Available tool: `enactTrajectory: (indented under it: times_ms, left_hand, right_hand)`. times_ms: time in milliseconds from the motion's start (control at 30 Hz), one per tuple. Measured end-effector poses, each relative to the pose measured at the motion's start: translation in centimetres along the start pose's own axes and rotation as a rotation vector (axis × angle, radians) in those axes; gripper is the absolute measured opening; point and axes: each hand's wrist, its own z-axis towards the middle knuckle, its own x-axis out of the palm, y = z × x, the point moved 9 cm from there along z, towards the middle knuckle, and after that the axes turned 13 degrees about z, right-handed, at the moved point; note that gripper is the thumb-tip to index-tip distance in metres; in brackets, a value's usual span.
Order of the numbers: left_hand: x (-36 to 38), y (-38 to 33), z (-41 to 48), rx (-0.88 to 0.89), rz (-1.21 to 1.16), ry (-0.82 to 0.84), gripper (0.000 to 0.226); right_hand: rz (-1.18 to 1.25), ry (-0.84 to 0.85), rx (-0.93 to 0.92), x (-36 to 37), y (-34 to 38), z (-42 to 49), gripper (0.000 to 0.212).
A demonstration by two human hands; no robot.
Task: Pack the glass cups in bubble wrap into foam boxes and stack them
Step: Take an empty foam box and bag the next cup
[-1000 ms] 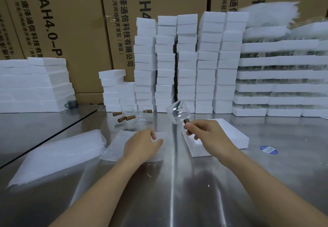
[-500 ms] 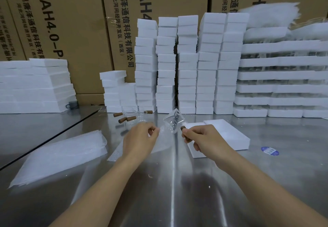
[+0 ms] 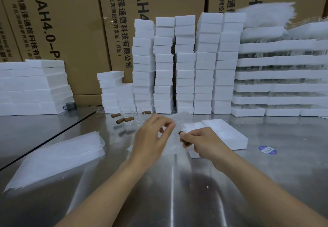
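stainless steel tabletop point(image 3: 177, 194) fills lower frame, brushed finish, pale glare streaks running 6 to 12 o'clock. dark seam point(image 3: 49, 139) crosses at 9 o'clock; second metal surface point(image 3: 35, 125) beyond it. brown cardboard cartons point(image 3: 79, 31) form back wall, 10 to 2 o'clock, black printed lettering. round blue sticker point(image 3: 267, 150) on tabletop, 3 o'clock. light soft, even.
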Motion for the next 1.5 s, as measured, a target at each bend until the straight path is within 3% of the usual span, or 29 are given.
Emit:
enactTrajectory:
  times_ms: [200, 267, 333, 367, 433, 533, 700, 867, 1000, 1133, 1200, 1333, 1400, 1500]
  left_hand:
    - [-0.9, -4.5, -0.2, 0.199, -0.123, -0.054, 0.016]
    - [-2.9, -3.1, 0.8, 0.082, -0.185, -0.161, 0.018]
    - [-5.3, 0.5, 1.8, -0.162, -0.177, -0.261, 0.015]
    - [-5.8, 2.6, 2.1, -0.296, -0.195, -0.242, 0.017]
    - [-4.9, 5.8, 2.3, -0.522, -0.356, -0.048, 0.041]
    - [-2.1, 7.1, 1.0, -0.681, -0.640, 0.277, 0.071]
    - [0.2, 5.4, 0.4, -0.616, -0.822, 0.388, 0.079]
    - [2.4, 3.5, -0.4, -0.597, -0.928, 0.404, 0.076]
    - [3.7, 1.8, -1.1, -0.557, -0.919, 0.441, 0.060]
    - [3.9, 1.5, -1.6, -0.563, -0.882, 0.485, 0.058]
    - [4.0, 1.5, -1.7, -0.579, -0.882, 0.504, 0.067]
    - [4.4, 1.2, -2.1, -0.601, -0.940, 0.533, 0.095]
    - [4.6, 1.0, -2.1, -0.613, -0.990, 0.537, 0.095]
    - [4.8, 0.6, -2.2, -0.619, -1.068, 0.559, 0.076]
  right_hand:
    - [0.157, 0.028, 0.063, -0.2, -0.6, 0.1, 0.042]
    - [0.181, 0.002, 0.061, -0.7, -0.7, 0.3, 0.036]
    - [0.186, 0.004, 0.023, -1.0, -0.3, 0.5, 0.039]
    - [0.177, 0.010, 0.001, -1.0, -0.1, 0.6, 0.040]
    - [0.145, 0.027, -0.048, -1.1, 0.3, 0.7, 0.035]
    - [0.149, 0.089, -0.114, -0.6, 0.8, 0.6, 0.026]
    - [0.141, 0.137, -0.133, 0.7, 1.1, 0.3, 0.007]
    - [0.305, 0.286, -0.142, 2.8, 1.5, -0.8, 0.042]
    - [0.144, 0.246, -0.128, 3.1, 1.3, -0.7, 0.041]
    - [0.240, 0.311, -0.076, 3.8, 1.3, -1.4, 0.028]
    - [0.212, 0.274, -0.039, 3.4, 0.9, -1.4, 0.033]
    - [0.215, 0.158, -0.005, 2.6, 0.3, -1.3, 0.023]
    - [0.255, 0.121, 0.013, 2.2, 0.0, -1.3, 0.017]
    - [0.255, 0.103, 0.049, 2.2, -0.4, -1.3, 0.044]
